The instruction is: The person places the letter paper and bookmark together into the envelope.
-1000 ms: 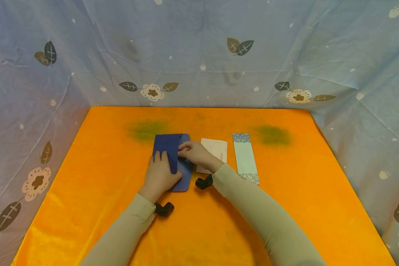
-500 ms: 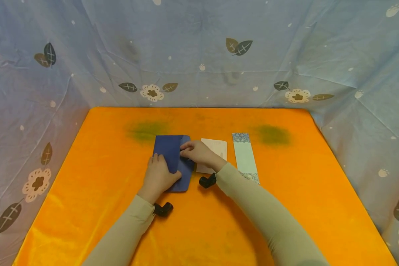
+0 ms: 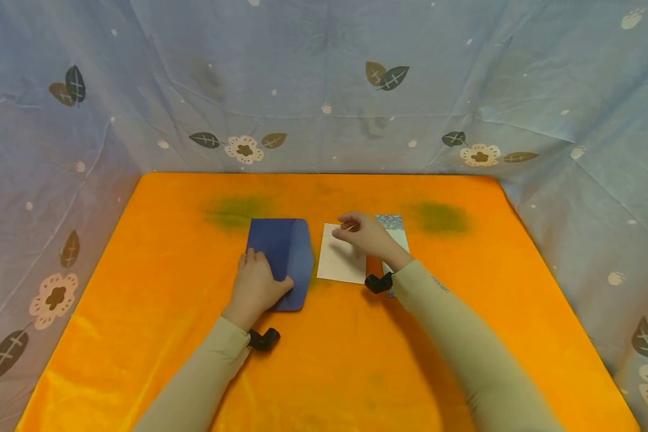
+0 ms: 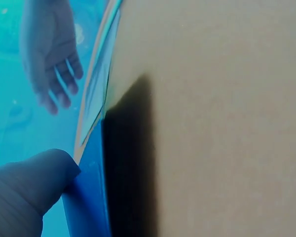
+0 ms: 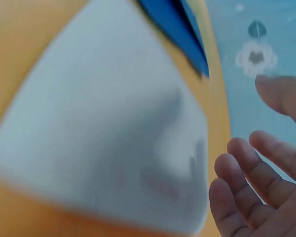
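Note:
A dark blue envelope (image 3: 278, 240) lies on the orange cloth, its lighter flap (image 3: 300, 264) spread to the right. Across its lower left part rests my left hand (image 3: 256, 291), thumb reaching toward the flap's fold. The left wrist view has that thumb (image 4: 44, 173) against the blue envelope (image 4: 89, 187). To the right is a pale card (image 3: 335, 267), and over its upper right part hovers my right hand (image 3: 369, 234), fingers loosely bent and holding nothing. In the right wrist view its fingers are apart beside the pale card (image 5: 89, 108), which carries the hand's shadow.
Right of the card lies a pale strip (image 3: 391, 222) with blue lacy ends, partly covered by my right hand and wrist. An orange cloth (image 3: 324, 372) covers the table. Floral blue curtains (image 3: 324, 90) close in the back and both sides.
My right hand has left the envelope's flap and moved right, over the pale card. The flap now shows fully. My left hand stays on the envelope.

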A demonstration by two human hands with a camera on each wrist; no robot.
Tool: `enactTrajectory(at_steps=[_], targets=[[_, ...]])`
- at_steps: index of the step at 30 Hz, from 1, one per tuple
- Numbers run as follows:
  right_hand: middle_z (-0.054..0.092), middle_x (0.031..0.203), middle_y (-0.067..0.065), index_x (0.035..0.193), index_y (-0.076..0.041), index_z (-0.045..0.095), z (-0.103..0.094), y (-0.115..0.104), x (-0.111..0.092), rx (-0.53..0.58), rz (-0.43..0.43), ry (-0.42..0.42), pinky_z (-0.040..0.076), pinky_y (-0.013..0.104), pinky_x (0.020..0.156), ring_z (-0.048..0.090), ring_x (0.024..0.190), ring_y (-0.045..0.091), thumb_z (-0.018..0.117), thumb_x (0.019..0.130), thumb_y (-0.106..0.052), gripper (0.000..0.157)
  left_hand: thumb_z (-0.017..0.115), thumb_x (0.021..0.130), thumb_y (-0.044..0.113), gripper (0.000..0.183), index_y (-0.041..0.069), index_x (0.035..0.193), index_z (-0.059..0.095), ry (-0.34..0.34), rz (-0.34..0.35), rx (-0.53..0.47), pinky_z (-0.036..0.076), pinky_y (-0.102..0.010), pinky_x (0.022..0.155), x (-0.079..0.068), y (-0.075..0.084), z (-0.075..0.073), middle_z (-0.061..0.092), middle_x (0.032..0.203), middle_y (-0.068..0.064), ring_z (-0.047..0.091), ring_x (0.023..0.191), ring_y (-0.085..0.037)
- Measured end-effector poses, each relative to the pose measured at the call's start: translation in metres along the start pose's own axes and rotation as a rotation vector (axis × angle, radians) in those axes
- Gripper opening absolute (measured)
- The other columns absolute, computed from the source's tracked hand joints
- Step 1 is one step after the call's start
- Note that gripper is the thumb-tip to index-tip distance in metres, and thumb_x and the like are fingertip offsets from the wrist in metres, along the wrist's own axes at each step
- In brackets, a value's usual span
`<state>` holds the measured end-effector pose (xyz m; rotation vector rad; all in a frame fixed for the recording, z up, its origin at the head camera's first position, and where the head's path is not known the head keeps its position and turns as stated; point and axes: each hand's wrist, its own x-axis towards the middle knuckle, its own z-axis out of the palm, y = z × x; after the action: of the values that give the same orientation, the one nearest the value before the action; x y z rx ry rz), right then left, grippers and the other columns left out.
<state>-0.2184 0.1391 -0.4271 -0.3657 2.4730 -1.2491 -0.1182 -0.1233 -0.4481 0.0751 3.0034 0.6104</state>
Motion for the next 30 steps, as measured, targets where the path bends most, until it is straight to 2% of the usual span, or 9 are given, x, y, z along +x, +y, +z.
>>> enactTrajectory(at_steps=[4,8,16,19,30], targets=[[0.059,0.116,0.0,0.137,-0.014,0.054,-0.012,0.014,-0.002,-0.08,0.011,0.038,0.052,0.039,0.085,0.056,0.105,0.02,0.067,0.085,-0.052,0.065,0.07,0.08,0.043,0.087,-0.024,0.128,0.041,-0.001,-0.001,-0.001,0.015,-0.055,0.116,0.0,-0.002,0.0,0.035,0.136,-0.045,0.024,0.136,-0.053],[0.058,0.119,0.003,0.136,-0.012,0.054,-0.018,0.021,-0.004,-0.117,0.015,0.057,0.052,0.039,0.085,0.055,0.105,0.022,0.07,0.084,-0.051,0.067,0.07,0.079,0.043,0.086,-0.024,0.126,0.043,0.021,0.015,0.016,0.017,-0.056,0.115,-0.001,-0.004,0.002,0.036,0.134,-0.046,0.026,0.134,-0.054],[0.054,0.132,0.009,0.137,-0.009,0.052,-0.022,0.033,-0.004,-0.167,0.038,0.058,0.046,0.045,0.097,0.05,0.117,0.027,0.074,0.081,-0.048,0.071,0.069,0.08,0.043,0.085,-0.023,0.126,0.044,0.027,0.022,0.021,0.017,-0.054,0.116,-0.001,-0.003,0.003,0.04,0.133,-0.044,0.028,0.134,-0.053],[0.054,0.133,0.01,0.137,-0.007,0.052,-0.022,0.035,-0.004,-0.179,0.042,0.06,0.043,0.047,0.101,0.049,0.121,0.029,0.074,0.081,-0.047,0.072,0.069,0.079,0.044,0.086,-0.024,0.127,0.043,0.027,0.021,0.021,0.018,-0.054,0.116,-0.001,-0.001,0.003,0.04,0.133,-0.044,0.028,0.134,-0.054],[0.054,0.132,0.01,0.135,-0.007,0.054,-0.023,0.039,-0.003,-0.181,0.058,0.061,0.042,0.046,0.103,0.048,0.121,0.029,0.077,0.08,-0.045,0.071,0.069,0.079,0.045,0.089,-0.024,0.127,0.042,0.027,0.025,0.031,0.019,-0.055,0.115,-0.001,0.001,0.001,0.038,0.133,-0.045,0.028,0.133,-0.055]])
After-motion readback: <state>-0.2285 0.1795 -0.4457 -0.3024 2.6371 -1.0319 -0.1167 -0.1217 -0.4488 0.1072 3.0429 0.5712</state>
